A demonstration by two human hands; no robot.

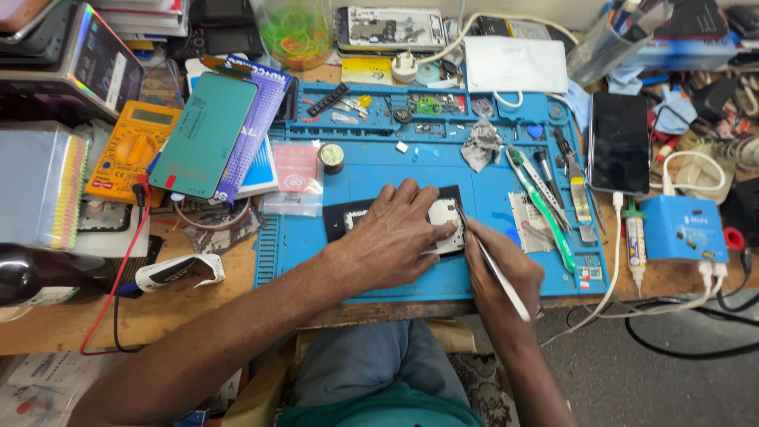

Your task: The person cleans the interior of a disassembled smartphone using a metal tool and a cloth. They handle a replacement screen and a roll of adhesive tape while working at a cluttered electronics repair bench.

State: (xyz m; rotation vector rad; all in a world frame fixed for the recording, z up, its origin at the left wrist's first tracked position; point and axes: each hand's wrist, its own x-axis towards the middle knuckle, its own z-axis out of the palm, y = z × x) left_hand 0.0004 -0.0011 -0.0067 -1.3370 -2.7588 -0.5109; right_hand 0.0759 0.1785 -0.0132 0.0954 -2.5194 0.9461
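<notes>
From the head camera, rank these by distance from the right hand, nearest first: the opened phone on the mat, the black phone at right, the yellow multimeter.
1. Opened phone: directly beside the right hand, under the tool tip, held by the left hand.
2. Black phone: up and right, at the blue mat's edge.
3. Yellow multimeter: far left, off the mat.
</notes>
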